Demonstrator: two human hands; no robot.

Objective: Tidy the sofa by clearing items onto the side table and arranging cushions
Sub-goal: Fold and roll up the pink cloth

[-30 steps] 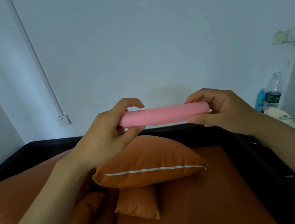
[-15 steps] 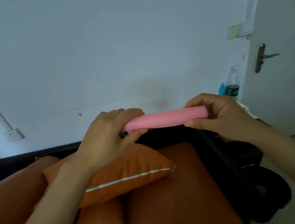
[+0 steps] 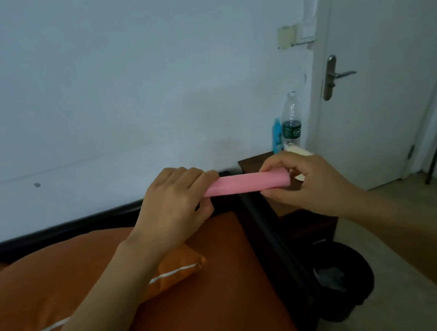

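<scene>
Swung rightward since a second ago, you now hold the pink roll [image 3: 245, 184], seemingly light and soft, pinched at each end by left hand [image 3: 178, 207] and right hand [image 3: 306, 182], above the side table [image 3: 254, 162].

text: none legible | bottle [image 3: 290, 120]: dark green label with a small white mark, letters too blurred to read | blue pack [image 3: 276, 135] beside it: print unreadable | door, wall: no signs
</scene>
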